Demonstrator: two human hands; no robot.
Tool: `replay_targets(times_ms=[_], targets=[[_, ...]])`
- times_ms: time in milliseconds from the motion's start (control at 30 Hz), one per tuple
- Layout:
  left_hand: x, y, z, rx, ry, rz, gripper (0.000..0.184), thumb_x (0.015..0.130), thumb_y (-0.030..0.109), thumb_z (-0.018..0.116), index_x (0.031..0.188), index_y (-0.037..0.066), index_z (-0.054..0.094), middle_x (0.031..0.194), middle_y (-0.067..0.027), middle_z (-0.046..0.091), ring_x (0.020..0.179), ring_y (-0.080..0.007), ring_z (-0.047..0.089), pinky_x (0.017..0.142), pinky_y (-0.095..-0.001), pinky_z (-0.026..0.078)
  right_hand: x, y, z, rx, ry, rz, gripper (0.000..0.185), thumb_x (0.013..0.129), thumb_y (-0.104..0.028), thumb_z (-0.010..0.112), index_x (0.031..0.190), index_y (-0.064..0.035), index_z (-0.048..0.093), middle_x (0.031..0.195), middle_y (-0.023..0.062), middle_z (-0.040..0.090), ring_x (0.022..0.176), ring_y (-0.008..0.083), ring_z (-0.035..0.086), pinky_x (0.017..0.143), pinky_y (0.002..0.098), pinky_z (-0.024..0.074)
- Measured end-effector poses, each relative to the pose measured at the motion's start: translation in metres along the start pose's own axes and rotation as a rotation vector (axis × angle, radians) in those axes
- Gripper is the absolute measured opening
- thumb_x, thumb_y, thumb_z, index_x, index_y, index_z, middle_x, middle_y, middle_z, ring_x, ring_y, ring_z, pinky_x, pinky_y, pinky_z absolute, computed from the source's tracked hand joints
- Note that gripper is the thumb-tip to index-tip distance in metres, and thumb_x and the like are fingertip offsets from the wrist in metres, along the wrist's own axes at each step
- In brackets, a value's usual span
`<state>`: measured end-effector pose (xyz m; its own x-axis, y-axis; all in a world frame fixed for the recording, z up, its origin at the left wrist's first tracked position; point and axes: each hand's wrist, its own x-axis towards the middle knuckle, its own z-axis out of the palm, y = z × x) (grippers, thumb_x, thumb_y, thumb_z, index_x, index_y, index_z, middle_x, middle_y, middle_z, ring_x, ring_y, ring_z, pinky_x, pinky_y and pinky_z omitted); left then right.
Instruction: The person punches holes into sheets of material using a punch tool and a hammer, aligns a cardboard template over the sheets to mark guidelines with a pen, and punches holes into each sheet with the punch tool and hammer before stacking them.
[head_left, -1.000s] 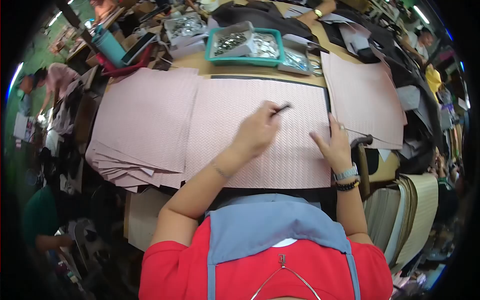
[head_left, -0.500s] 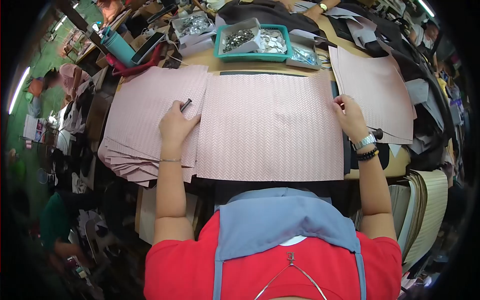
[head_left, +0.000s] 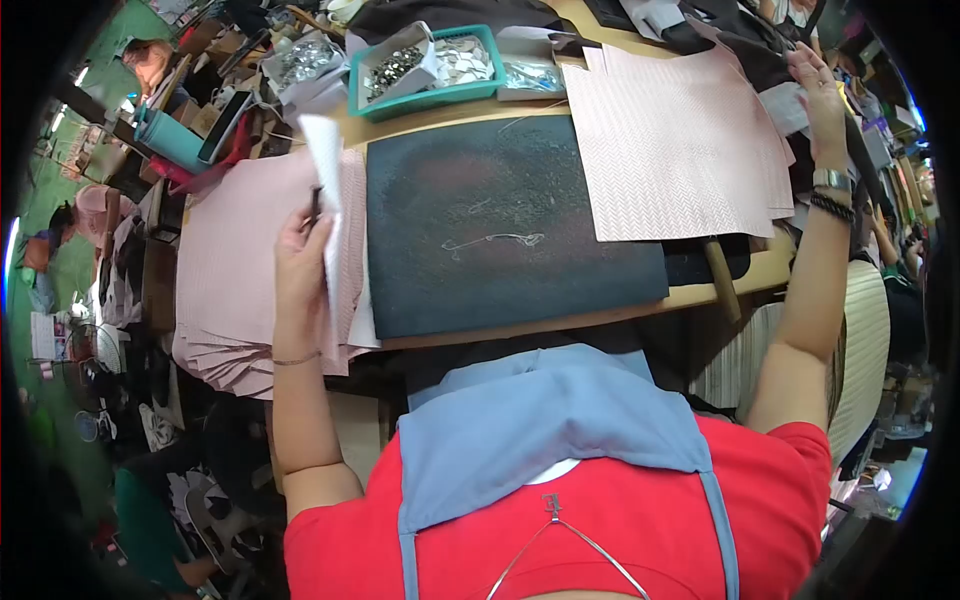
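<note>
Pale sheet [head_left: 327, 160] | upright, clamped in left fingers [head_left: 293, 230] | right fingers [head_left: 808, 68]: grip unclear

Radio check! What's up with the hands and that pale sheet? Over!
Left hand: gripping pale sheet, dark tool. Right hand: outstretched, grip unclear. Threadlike strands on dark board.

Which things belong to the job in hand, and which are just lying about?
Job, apparently:
left pink stack
right pink stack
sheet in left hand
black tool, same hand
dark mat

Lying about, it seems, untouched:
teal tray
bottle
</note>
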<state>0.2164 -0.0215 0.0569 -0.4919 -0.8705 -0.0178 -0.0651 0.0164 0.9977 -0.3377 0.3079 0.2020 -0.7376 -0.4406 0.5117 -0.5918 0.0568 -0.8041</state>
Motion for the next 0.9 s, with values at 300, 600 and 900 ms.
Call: replay_targets(times_ms=[300,600,900], targets=[[-0.036,-0.002,0.230,-0.652,-0.453,-0.414,0.033,0.084,0.036,0.072,0.096,0.015,0.051,0.079,0.0049,0.049,0.047,-0.0004,0.027,0.044,-0.0191,0.025,-0.148,-0.087,0.185,1.106,-0.202,0.445,0.061,0.096,-0.059,0.032,0.123,-0.0072,0.049,0.108,0.0065,0.060,0.097,0.0173,0.056,0.085,0.0375,0.0471],[-0.078,0.012,0.280,-0.601,-0.474,-0.317,0.034,0.084,0.032,0.072,0.103,0.013,0.050,0.080,0.0072,0.054,0.052,-0.0015,0.038,0.050,-0.0190,0.035,-0.153,-0.068,0.248,0.694,0.145,-0.117,0.030,0.097,-0.031,0.052,0.117,-0.0081,0.051,0.103,0.0021,0.059,0.093,0.0109,0.054,0.079,0.0261,0.0450],[-0.059,-0.010,0.227,-0.191,-0.495,-0.029,0.038,0.077,0.027,0.079,0.095,0.004,0.055,0.087,-0.0026,0.063,0.067,-0.0063,0.056,0.055,-0.0211,0.046,-0.125,0.015,0.192,0.681,-0.087,0.432,0.034,0.091,-0.032,0.061,0.116,-0.0093,0.057,0.102,0.0031,0.065,0.091,0.0132,0.059,0.078,0.0319,0.0483]])
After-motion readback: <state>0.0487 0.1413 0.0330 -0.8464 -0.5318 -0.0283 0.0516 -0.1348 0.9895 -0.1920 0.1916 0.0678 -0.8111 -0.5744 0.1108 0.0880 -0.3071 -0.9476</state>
